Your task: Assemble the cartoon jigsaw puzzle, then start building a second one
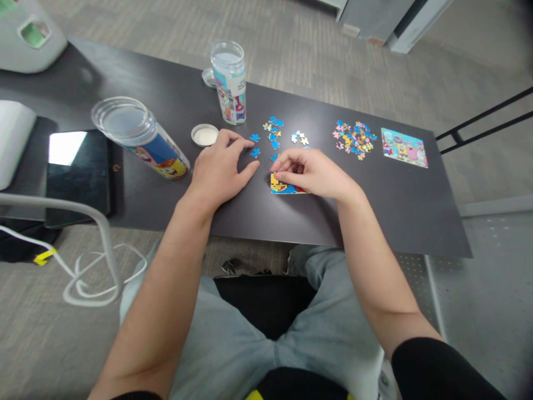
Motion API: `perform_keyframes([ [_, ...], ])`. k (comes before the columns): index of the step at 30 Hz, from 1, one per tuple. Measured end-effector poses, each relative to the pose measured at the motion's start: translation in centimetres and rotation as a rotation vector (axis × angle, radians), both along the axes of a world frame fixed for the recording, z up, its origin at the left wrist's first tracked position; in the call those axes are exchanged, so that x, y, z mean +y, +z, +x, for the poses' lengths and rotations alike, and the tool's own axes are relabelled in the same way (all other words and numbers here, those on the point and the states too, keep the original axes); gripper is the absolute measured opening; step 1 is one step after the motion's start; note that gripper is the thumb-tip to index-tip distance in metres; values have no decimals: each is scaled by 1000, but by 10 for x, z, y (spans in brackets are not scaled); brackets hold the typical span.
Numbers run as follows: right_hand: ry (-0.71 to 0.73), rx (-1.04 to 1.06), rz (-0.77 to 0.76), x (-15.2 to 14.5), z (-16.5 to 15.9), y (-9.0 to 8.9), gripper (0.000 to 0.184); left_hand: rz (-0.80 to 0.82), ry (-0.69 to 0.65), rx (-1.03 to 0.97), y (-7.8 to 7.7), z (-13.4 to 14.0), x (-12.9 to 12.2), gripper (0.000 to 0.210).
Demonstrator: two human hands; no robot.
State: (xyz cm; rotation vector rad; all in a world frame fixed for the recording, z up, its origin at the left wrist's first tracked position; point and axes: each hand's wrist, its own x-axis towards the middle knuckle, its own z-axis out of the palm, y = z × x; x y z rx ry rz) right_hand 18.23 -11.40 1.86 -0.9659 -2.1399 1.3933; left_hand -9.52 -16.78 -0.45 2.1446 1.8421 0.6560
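Observation:
My left hand (219,169) lies on the dark table, open with its fingers spread. Its fingertips are beside two loose blue jigsaw pieces (255,152). My right hand (310,171) is closed in a pinch over a small joined section of jigsaw puzzle (280,185), yellow, blue and red. The hand covers part of that section, and whatever lies between its fingertips is hidden. Beyond the hands are several loose blue and yellow pieces (273,135). A few pale pieces (298,136) lie just to the right of these.
A pile of mixed jigsaw pieces (355,139) and a picture card (403,148) lie at the right. Two clear-topped canisters (152,144) (231,91) stand left and back, near a round lid (204,135). A black tablet (78,175) is far left.

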Motion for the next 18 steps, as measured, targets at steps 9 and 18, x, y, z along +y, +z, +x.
perform_keyframes([
  [9,-5,-46,39,0,-1,-3,13,16,-7,-12,-2,-1,1,50],
  [18,26,-42,78,1,-3,-7,15,29,-6,-4,-3,-1,1,51],
])
